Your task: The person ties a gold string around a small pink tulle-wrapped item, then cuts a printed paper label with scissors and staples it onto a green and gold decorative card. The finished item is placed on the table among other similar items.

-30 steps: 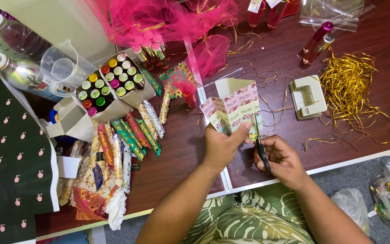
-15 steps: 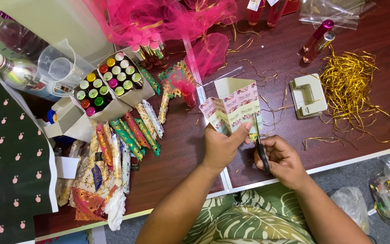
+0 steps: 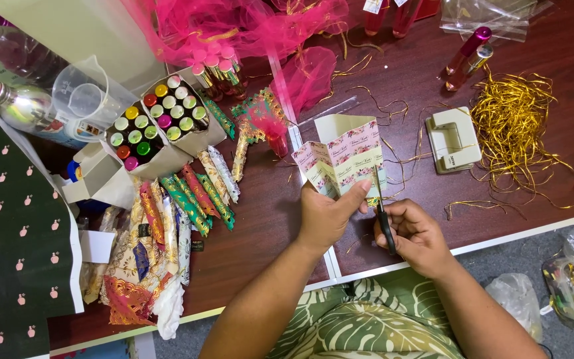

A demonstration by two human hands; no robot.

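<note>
My left hand (image 3: 327, 216) pinches the lower edge of a folded floral-printed paper sheet (image 3: 343, 159) and holds it upright over the dark wooden table (image 3: 267, 233). My right hand (image 3: 416, 236) grips black-handled scissors (image 3: 381, 209). Their blades point up into the bottom right part of the sheet. Both hands are close together near the table's front edge.
A white hole punch (image 3: 453, 139) and a heap of gold tinsel strands (image 3: 516, 126) lie to the right. Left of the hands are patterned fabric pouches (image 3: 187, 199), an open box of small coloured bottles (image 3: 157, 123), a measuring cup (image 3: 84, 100) and pink netting (image 3: 234, 26).
The hands, paper sheet and scissors stay almost in place; the view shifts only slightly.
</note>
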